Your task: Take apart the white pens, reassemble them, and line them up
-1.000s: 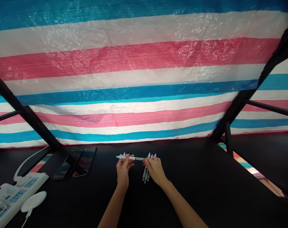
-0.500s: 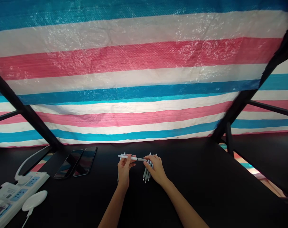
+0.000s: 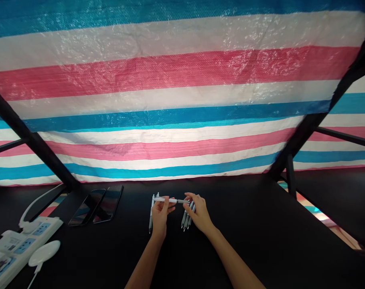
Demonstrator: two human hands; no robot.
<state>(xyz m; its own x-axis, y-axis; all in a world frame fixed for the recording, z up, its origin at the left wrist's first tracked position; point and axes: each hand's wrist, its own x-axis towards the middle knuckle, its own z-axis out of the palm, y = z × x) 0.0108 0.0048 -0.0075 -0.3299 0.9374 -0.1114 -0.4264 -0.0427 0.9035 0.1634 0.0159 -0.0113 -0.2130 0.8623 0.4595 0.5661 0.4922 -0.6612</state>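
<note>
Left hand (image 3: 159,220) pinches a pen (image 3: 172,200) in its fingers; right hand (image 3: 199,212) curls by the grey end, fingers' hold unclear

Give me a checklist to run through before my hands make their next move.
1. Left hand holding the pen: ok, gripped by its white barrel.
2. Pen held crosswise: ok, its grey end points toward the right hand.
3. Right hand touching the pen: cannot tell; it is right by the grey end.
4. Bunch of pens fully visible: not ok, the right hand hides part.
5. Phones clear of both hands: ok, they lie well to the left.
</note>
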